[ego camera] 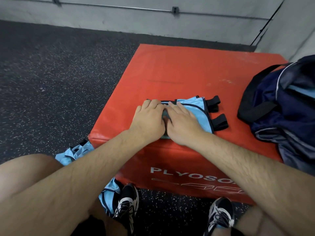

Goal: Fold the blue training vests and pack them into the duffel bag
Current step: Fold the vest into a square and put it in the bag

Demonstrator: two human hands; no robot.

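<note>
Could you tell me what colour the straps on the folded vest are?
The straps are black; head view.

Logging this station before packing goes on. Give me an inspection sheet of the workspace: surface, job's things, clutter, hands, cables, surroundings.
Surface: red padded box, white lettering on its front.
Job's things: folded blue vest flat on the box, black straps sticking out on its right; navy duffel bag on the box's right end, light blue fabric showing in its opening; loose blue vests heaped on the floor by the box's near left corner.
Clutter: nothing seen.
Hands: left hand and right hand side by side, pressing down on the folded vest.
Cables: thin dark line on the right wall; cannot tell if a cable.
Surroundings: dark speckled floor, grey wall with a metal conduit.
</note>
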